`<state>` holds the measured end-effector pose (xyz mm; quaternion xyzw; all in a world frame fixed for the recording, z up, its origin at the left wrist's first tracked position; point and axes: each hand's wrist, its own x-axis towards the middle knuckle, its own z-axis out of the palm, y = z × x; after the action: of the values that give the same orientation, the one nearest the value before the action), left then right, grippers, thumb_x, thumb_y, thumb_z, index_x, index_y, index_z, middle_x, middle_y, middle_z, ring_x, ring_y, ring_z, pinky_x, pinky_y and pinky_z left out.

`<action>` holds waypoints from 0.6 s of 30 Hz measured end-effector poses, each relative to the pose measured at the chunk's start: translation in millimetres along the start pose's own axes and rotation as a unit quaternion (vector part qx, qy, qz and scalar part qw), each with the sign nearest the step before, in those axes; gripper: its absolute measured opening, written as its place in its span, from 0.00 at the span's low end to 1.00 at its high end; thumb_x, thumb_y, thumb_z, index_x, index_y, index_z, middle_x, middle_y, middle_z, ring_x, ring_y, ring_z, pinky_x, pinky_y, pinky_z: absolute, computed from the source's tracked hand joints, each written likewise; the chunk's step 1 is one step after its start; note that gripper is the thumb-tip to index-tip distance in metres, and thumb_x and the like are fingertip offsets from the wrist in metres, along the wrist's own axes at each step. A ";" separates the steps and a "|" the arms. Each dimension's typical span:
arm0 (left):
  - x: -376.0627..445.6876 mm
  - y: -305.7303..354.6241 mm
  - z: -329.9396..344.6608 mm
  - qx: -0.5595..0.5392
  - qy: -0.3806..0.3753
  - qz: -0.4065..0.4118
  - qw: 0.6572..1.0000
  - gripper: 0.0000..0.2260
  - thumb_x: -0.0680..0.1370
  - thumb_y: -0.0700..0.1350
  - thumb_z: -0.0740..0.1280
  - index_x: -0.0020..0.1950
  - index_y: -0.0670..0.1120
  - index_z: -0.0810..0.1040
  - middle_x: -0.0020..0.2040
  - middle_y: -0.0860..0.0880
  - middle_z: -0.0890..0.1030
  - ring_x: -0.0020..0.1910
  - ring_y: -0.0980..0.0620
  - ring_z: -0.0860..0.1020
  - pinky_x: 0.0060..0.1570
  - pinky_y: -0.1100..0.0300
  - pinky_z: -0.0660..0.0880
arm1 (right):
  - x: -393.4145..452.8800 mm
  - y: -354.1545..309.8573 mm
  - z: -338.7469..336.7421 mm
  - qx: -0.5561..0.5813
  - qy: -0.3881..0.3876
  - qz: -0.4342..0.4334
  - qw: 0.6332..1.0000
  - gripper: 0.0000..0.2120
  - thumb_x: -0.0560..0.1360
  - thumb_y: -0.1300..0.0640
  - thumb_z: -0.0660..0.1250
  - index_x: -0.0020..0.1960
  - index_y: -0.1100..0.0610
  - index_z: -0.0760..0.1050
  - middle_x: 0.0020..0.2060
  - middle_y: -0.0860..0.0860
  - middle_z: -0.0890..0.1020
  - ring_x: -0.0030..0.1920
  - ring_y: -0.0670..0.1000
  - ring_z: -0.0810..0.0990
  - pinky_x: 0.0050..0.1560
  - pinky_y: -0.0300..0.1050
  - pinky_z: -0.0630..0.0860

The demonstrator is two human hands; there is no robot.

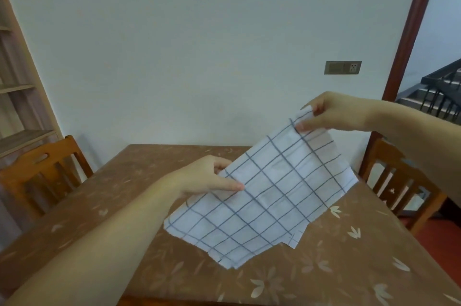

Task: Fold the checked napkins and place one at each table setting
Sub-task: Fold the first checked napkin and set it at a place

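A white napkin with a dark checked grid (264,196) hangs in the air over the brown table (324,268), its lower edge drooping toward the tabletop. My left hand (212,176) pinches its left corner between thumb and fingers. Higher up, my right hand (329,113) pinches the top right corner. The cloth looks doubled, with a second layer showing along its right and lower edges.
The table carries a brown cloth with pale leaf prints. One wooden chair (42,171) stands at the left side and another wooden chair (399,181) at the right. A white wall lies behind, a shelf unit (15,86) at far left, a doorway at right.
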<state>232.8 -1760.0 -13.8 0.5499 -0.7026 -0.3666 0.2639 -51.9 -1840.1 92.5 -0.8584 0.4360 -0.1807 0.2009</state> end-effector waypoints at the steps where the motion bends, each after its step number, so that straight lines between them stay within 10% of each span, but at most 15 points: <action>1: 2.7 3.5 4.2 -0.015 0.003 0.005 1.000 0.10 0.74 0.51 0.74 0.54 0.53 0.85 0.52 0.56 0.86 0.52 0.57 0.84 0.55 0.58 0.78 | 1.6 -6.1 2.4 0.011 -0.002 -0.010 1.000 0.16 0.72 0.50 0.75 0.36 0.62 0.78 0.30 0.55 0.78 0.31 0.53 0.75 0.37 0.45 0.74; 8: 1.2 -16.1 8.7 -0.158 0.057 -0.007 0.986 0.09 0.75 0.45 0.71 0.52 0.43 0.85 0.50 0.45 0.87 0.51 0.46 0.85 0.56 0.49 0.80 | -4.0 -1.7 4.4 -0.046 -0.174 0.085 0.980 0.09 0.73 0.51 0.75 0.49 0.55 0.83 0.45 0.47 0.86 0.49 0.49 0.84 0.55 0.43 0.78; 15: 3.1 -5.3 15.9 -0.217 0.169 0.020 0.961 0.12 0.75 0.45 0.72 0.55 0.42 0.83 0.50 0.47 0.87 0.52 0.49 0.85 0.55 0.52 0.80 | -5.5 15.4 21.2 0.102 -0.032 0.046 0.993 0.14 0.71 0.52 0.76 0.51 0.62 0.84 0.50 0.56 0.87 0.54 0.53 0.84 0.67 0.54 0.74; 18: 8.7 1.4 14.1 -0.292 0.230 0.025 0.928 0.14 0.75 0.46 0.73 0.56 0.40 0.83 0.50 0.45 0.87 0.52 0.47 0.85 0.57 0.48 0.79 | -10.2 27.1 26.9 0.312 0.063 0.080 0.945 0.15 0.68 0.54 0.76 0.51 0.62 0.83 0.52 0.59 0.86 0.52 0.57 0.85 0.58 0.52 0.80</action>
<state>218.8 -1765.1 -21.3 0.4999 -0.4985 -0.4123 0.5758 -62.8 -1841.3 54.6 -0.7021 0.4367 -0.3445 0.4445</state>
